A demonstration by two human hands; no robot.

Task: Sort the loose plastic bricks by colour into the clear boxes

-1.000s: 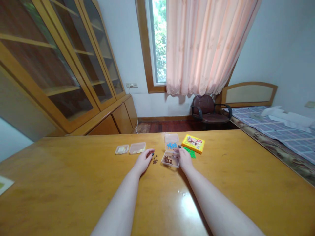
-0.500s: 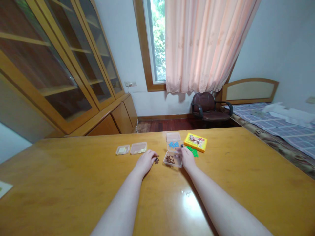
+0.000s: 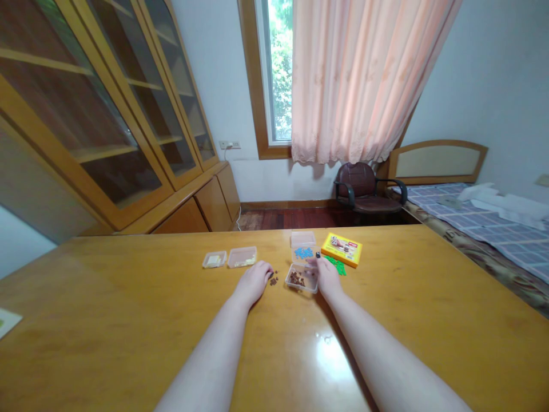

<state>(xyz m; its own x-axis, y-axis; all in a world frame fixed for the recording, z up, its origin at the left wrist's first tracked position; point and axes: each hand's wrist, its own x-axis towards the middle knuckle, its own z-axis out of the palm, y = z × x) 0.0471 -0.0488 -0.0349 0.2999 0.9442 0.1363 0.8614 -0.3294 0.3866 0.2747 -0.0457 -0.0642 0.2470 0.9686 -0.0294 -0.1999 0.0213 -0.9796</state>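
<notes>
My left hand (image 3: 256, 279) rests on the table, its fingers curled together at the edge of a small pile of brown pieces (image 3: 274, 281). Whatever its fingertips hold, if anything, is too small to make out. My right hand (image 3: 326, 276) grips the right side of a clear plastic box (image 3: 301, 289), which has more brown pieces (image 3: 295, 278) inside. Just behind that box lie blue pieces (image 3: 303, 252) in a clear tray. Green pieces (image 3: 338, 265) are heaped beside my right hand, in front of a yellow printed box (image 3: 342, 249).
Left of my left hand stand a clear container (image 3: 242, 257) with pale pieces and a smaller clear container (image 3: 214, 260). A clear lid or tray (image 3: 302, 238) lies at the back. Beyond the wooden table (image 3: 141, 315) are a chair (image 3: 364, 189) and a bed (image 3: 484, 212).
My left fingers have shifted very slightly up and away from the brown pile, so more of it shows. My right hand stays on the clear box. The camera has moved a little.
</notes>
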